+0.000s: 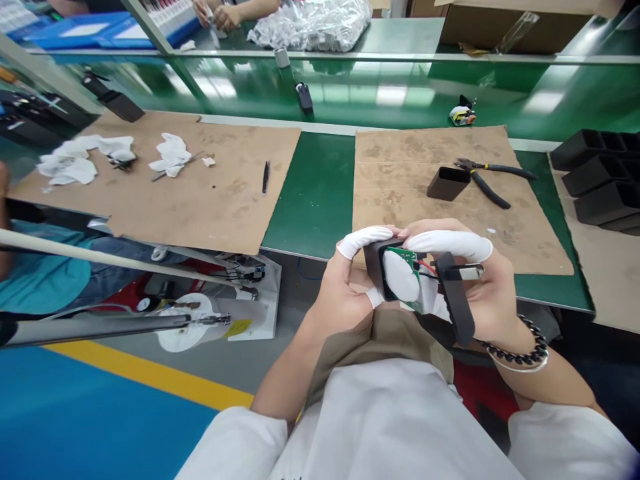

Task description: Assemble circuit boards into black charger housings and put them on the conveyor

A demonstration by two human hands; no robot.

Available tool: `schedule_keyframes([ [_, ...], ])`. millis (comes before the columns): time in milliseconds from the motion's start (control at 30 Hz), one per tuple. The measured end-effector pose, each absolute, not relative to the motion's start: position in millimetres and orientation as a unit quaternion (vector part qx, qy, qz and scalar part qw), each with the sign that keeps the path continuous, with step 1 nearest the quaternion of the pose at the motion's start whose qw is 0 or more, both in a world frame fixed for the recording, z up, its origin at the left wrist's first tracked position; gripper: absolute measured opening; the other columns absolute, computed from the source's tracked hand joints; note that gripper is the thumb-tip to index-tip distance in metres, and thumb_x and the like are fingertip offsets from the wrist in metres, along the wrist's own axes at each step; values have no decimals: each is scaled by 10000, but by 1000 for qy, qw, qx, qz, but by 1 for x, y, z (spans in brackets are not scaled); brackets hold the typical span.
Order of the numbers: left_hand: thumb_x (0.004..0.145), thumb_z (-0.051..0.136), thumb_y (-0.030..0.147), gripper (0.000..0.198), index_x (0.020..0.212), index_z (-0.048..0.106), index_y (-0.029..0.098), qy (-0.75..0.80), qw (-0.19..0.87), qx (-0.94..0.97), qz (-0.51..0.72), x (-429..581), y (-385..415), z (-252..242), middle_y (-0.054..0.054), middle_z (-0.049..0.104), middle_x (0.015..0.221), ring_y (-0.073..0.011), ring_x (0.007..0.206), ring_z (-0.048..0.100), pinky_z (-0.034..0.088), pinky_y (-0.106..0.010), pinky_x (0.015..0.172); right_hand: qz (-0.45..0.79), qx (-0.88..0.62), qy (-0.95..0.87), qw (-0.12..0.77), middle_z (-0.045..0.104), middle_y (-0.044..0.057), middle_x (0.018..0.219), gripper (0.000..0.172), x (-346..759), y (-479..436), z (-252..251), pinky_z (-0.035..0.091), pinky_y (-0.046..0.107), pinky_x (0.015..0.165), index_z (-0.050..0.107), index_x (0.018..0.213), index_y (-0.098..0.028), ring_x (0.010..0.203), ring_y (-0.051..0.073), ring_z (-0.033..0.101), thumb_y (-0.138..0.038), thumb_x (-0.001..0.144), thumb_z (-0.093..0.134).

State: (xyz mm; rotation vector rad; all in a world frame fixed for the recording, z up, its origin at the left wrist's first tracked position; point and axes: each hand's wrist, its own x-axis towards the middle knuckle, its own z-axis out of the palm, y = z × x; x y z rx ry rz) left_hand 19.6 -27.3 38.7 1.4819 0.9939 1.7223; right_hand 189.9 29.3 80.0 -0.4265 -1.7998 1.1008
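My left hand (345,287), with white finger covers, is closed round a black rectangular housing (376,270). Partly inside the housing's opening sits a green circuit board (410,257) with a white oval pad on it. Red and black wires run from the board to a black end cap (456,300) with metal prongs. My right hand (487,287), also with covered fingers and a beaded bracelet at the wrist, holds the end cap, its fingers reaching over to the board and housing. The right palm is partly hidden behind the cap.
On the right cardboard mat (390,193) stand an empty black housing (449,184) and pliers (487,180). Black housings (607,200) are stacked at the far right. Tweezers (265,178) lie on the left mat. Small parts rest on the green belt (350,87); another person's hands (225,17) show beyond.
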Motion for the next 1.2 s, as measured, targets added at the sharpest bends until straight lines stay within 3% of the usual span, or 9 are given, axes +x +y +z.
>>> schedule_keyframes([
  [100, 816, 879, 241, 512, 1276, 654, 262, 377, 334, 560, 657, 18, -25, 33, -75, 732, 1316, -262, 1272, 700, 544, -414, 1143, 448, -197, -743, 457, 753, 9, 1218, 440, 191, 25, 84, 622, 426, 1018, 746, 1211, -379, 1144, 263, 728, -214, 819, 857],
  [233, 702, 962, 385, 658, 1257, 634, 259, 415, 411, 520, 623, 17, -19, 16, -100, 709, 1347, -298, 1306, 673, 537, -439, 1139, 448, -246, -772, 379, 733, 41, 1305, 489, 195, 30, 87, 622, 448, 1037, 721, 1270, -336, 1214, 294, 709, -222, 816, 861],
  [333, 543, 1030, 439, 790, 1199, 635, 241, 430, 498, 449, 604, 16, -13, 2, -98, 730, 1267, -309, 1224, 706, 581, -427, 1050, 481, -260, -785, 291, 654, 66, 1460, 762, 203, 43, 84, 621, 475, 1059, 607, 1456, -351, 1287, 312, 681, -262, 763, 910],
  [433, 490, 1040, 474, 836, 1171, 620, 233, 415, 563, 388, 600, 13, -9, -2, -91, 751, 1201, -308, 1152, 736, 601, -416, 981, 527, -275, -746, 299, 580, 59, 1555, 1006, 213, 58, 78, 623, 490, 1069, 455, 1580, -413, 1368, 319, 638, -342, 711, 958],
  [633, 512, 1035, 405, 837, 1211, 612, 221, 453, 495, 422, 610, 11, -5, 3, -105, 723, 1268, -314, 1269, 668, 503, -460, 1135, 516, -287, -718, 368, 645, 19, 1499, 779, 220, 56, 77, 616, 448, 1103, 538, 1515, -428, 1368, 282, 645, -333, 822, 880],
  [767, 607, 995, 361, 742, 1240, 630, 227, 483, 443, 463, 597, 19, -9, 2, -93, 704, 1278, -307, 1273, 658, 492, -451, 1145, 432, -327, -743, 392, 727, 33, 1404, 559, 212, 37, 86, 683, 381, 959, 666, 1415, -355, 1154, 246, 759, -306, 882, 825],
  [867, 688, 945, 279, 682, 1291, 626, 254, 526, 368, 493, 587, 24, -13, 0, -83, 663, 1341, -298, 1325, 622, 454, -459, 1195, 319, -376, -772, 401, 777, 50, 1320, 405, 209, 30, 91, 687, 393, 946, 752, 1313, -305, 1049, 243, 792, -293, 910, 792],
  [1067, 674, 948, 320, 700, 1277, 605, 233, 500, 371, 485, 614, 32, -7, -9, -84, 670, 1316, -301, 1310, 625, 466, -448, 1180, 319, -331, -802, 382, 729, 43, 1423, 389, 207, 38, 81, 608, 438, 1116, 738, 1354, -325, 1278, 269, 725, -264, 971, 706],
  [1200, 711, 878, 244, 653, 1289, 574, 247, 510, 353, 482, 619, 38, 3, -16, -104, 658, 1339, -309, 1283, 614, 444, -485, 1170, 303, -289, -836, 356, 587, 74, 1590, 485, 195, 44, 54, 529, 487, 1204, 652, 1467, -310, 1448, 299, 599, -305, 983, 685],
])
